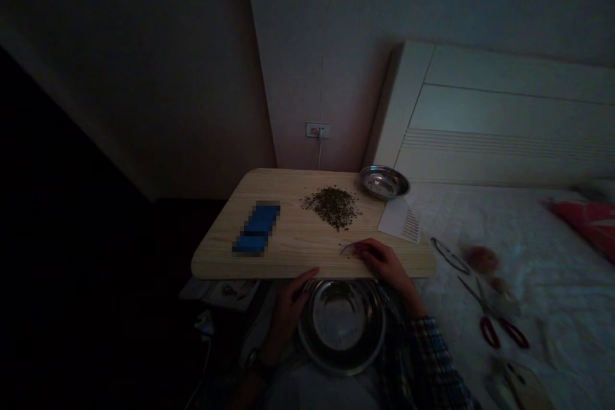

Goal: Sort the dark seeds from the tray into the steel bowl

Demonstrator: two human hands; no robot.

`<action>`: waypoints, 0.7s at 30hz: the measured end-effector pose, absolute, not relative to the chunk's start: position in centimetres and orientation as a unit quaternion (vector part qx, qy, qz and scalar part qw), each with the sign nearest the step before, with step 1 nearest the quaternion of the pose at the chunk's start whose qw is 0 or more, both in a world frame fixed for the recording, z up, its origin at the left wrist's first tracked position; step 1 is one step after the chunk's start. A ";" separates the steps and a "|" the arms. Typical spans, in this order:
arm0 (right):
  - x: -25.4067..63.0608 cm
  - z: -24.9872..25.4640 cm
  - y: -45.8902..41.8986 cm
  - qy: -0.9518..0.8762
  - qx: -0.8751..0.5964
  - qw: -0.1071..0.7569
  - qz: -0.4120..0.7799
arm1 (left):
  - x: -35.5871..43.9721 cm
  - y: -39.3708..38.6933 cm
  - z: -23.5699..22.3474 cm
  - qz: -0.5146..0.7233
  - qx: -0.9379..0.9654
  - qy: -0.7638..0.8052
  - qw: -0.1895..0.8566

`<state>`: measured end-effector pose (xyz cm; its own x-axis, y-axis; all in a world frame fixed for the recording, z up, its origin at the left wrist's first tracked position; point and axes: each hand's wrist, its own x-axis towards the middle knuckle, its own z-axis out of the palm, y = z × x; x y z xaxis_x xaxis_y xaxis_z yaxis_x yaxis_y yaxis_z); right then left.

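Observation:
A loose pile of small dark seed-like bits lies on a pale wooden table. My right hand rests low over the near edge, fingers closed on a thin, curved, see-through piece; its exact kind is unclear in the dim light. A few stray bits lie beside that piece. Below the table edge sits a round metal basin, with a shallower metal bowl shape inside it. My left hand is at the basin's left rim, seemingly gripping it, one finger stretched toward the table edge.
A blue pixelated rectangle lies on the table's left. At the back right are a metal bowl and a white printed sheet. On the white bed lie red-handled scissors and a dark oval loop.

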<state>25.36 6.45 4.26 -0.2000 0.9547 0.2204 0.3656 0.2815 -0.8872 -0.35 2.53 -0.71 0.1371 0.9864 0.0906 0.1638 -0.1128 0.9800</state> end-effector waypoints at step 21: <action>25.6 5.1 6.1 -0.687 -0.445 0.375 0.435 | -0.3 2.4 -0.3 0.449 0.595 0.480 0.463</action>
